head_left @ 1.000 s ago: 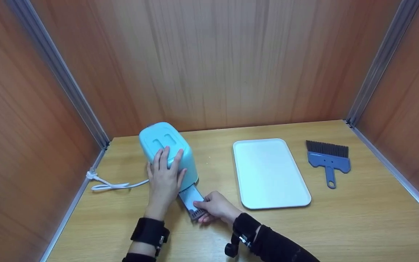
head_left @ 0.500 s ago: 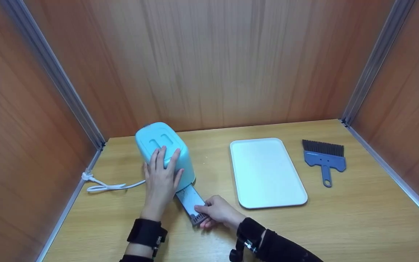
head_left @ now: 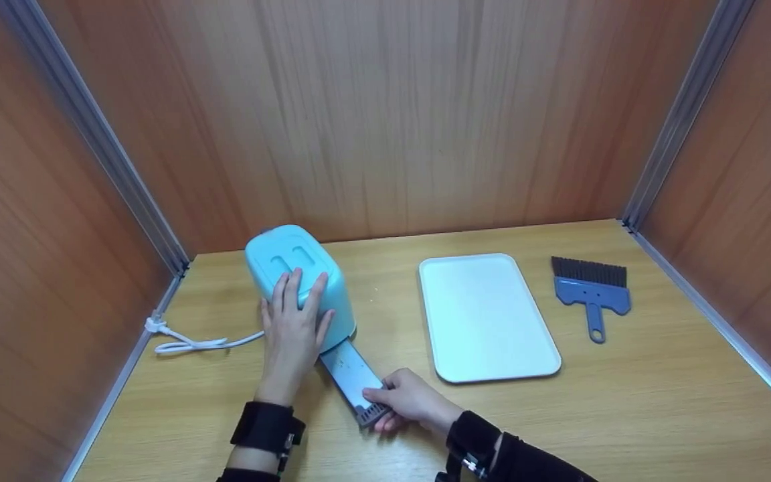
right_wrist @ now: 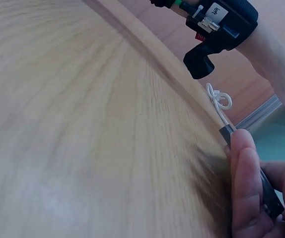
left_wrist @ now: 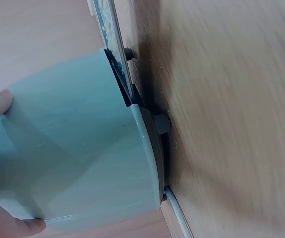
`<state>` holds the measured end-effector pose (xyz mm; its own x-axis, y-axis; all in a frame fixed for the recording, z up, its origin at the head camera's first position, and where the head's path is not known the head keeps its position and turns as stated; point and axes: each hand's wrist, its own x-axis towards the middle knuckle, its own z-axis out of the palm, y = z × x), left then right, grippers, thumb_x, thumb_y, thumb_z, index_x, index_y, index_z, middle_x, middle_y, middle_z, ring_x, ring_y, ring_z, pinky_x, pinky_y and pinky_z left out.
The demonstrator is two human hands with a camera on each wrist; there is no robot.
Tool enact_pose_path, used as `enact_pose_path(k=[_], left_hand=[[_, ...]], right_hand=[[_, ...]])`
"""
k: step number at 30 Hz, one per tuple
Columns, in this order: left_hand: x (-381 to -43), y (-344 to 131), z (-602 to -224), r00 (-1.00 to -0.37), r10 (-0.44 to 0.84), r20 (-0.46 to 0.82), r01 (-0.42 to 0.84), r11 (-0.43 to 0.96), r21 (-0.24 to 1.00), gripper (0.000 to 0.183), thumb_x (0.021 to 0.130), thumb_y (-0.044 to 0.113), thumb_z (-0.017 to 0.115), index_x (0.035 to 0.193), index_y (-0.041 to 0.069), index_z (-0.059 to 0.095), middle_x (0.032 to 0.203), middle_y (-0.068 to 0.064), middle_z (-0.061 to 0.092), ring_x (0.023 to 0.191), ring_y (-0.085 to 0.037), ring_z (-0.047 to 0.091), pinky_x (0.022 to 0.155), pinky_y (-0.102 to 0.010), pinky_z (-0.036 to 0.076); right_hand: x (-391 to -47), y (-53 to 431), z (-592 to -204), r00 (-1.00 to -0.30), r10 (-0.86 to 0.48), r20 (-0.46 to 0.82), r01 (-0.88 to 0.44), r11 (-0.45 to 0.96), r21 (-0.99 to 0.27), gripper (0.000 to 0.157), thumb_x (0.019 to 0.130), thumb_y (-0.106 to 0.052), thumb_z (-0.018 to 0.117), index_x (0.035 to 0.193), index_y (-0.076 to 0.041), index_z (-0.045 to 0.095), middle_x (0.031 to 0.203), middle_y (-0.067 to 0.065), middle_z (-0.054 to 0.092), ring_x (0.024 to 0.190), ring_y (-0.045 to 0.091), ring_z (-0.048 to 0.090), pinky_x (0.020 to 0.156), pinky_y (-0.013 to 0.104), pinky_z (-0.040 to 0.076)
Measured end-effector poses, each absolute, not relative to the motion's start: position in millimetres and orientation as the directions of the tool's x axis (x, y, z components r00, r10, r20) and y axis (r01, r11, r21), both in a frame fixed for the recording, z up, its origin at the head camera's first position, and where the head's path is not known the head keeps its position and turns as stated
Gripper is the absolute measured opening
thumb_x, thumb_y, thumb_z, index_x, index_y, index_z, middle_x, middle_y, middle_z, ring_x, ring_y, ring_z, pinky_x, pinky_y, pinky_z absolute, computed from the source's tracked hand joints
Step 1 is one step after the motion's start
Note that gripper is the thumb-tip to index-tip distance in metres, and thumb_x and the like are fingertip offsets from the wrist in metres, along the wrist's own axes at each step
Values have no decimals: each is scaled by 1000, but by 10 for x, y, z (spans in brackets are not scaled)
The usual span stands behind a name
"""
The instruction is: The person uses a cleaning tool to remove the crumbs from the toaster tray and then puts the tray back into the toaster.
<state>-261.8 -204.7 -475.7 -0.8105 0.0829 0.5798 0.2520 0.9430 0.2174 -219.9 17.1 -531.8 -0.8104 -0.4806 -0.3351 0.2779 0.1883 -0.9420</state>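
Note:
A light blue toaster (head_left: pixel 342 304) with two slot-shaped recesses in its top stands at the left of the table. My left hand (head_left: pixel 290 335) rests on its top and near end, fingers spread and fairly straight. From the toaster's near end a pale metal crumb tray (head_left: pixel 352 375) sticks out, its far part hidden inside. My right hand (head_left: pixel 412 402) pinches the tray's dark slotted end, thumb on top and fingers underneath. In the left wrist view, pale crumbs (left_wrist: pixel 110 32) lie along the tray.
A white rectangular tray (head_left: pixel 489 318) lies right of the toaster. Farther right lies a blue brush (head_left: pixel 591 294) with dark bristles. The toaster's white cord (head_left: pixel 191 345) is bundled at the left. Wood-grain panels (head_left: pixel 385 120) enclose the table's back and sides.
My right hand has moved toward me and slightly right, drawing the crumb tray farther out of the toaster. My left hand stays on the toaster. The head view has shifted a little.

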Motion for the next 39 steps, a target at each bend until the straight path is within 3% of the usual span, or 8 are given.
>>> enact_pose_path(k=[14, 25, 34, 39], left_hand=[[-2615, -2036, -4719, -824, 86, 560, 260, 935, 240, 63, 103, 37, 73, 161, 28, 48, 170, -23, 33, 159, -48, 25, 121, -86, 23], [-2611, -2001, -4663, -825, 17, 565, 269, 891, 366, 65, 104, 38, 72, 161, 23, 46, 172, -27, 28, 162, -51, 20, 120, -89, 17], [-2526, -1801, -4630, -750, 34, 661, 304, 905, 298, 64, 100, 37, 78, 156, 19, 53, 166, -27, 37, 158, -50, 31, 123, -86, 18], [-2444, -1653, -4595, -701, 84, 708, 383, 882, 275, 64, 99, 35, 79, 155, 17, 54, 163, -25, 42, 155, -46, 37, 127, -75, 27]], right_hand=[[-2033, 388, -5352, -808, -500, -312, 272, 153, -950, 24, 106, -21, 68, 100, 1, 70, 76, 10, 78, 52, 6, 69, 48, 15, 55], [-2001, 559, -5266, -832, -471, -294, 248, 158, -956, 24, 106, -24, 69, 103, -1, 70, 73, 1, 74, 50, 2, 63, 44, 12, 47], [-2073, 668, -5109, -875, -422, -237, 227, 75, -971, 28, 107, -25, 69, 107, 2, 68, 75, 2, 73, 51, 1, 62, 45, 12, 48], [-2170, 765, -5025, -902, -380, -208, 197, 69, -978, 30, 107, -26, 68, 110, 4, 67, 80, 4, 76, 53, 1, 64, 47, 13, 50]])
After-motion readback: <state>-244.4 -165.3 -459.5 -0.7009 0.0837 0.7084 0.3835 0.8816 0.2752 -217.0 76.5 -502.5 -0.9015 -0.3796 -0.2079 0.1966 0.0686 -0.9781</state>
